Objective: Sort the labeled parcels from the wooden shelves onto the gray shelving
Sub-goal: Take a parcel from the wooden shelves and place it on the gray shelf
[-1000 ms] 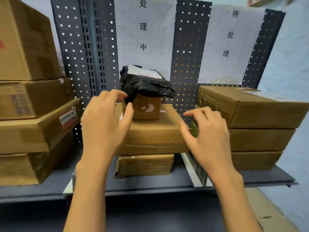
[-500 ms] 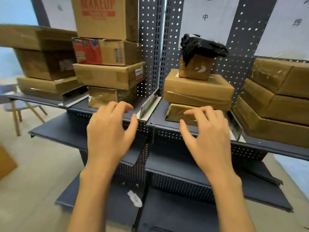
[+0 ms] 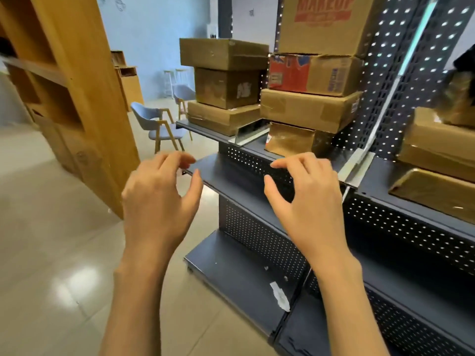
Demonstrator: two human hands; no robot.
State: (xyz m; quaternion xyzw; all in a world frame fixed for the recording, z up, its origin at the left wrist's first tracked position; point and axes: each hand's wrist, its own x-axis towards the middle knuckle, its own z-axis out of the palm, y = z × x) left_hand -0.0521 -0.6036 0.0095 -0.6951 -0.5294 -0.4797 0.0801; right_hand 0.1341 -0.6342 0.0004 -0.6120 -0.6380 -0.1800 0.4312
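Left hand and right hand: hovering loosely spread, holding nothing. Parcels: sitting stacked on gray shelving. Step: probably between parcels. Next: fetching another from wooden shelves, contents blurred.

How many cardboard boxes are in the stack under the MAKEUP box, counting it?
4: the tan MAKEUP box on top, red-printed box, flat brown box, taped box at bottom. Others may hide behind.
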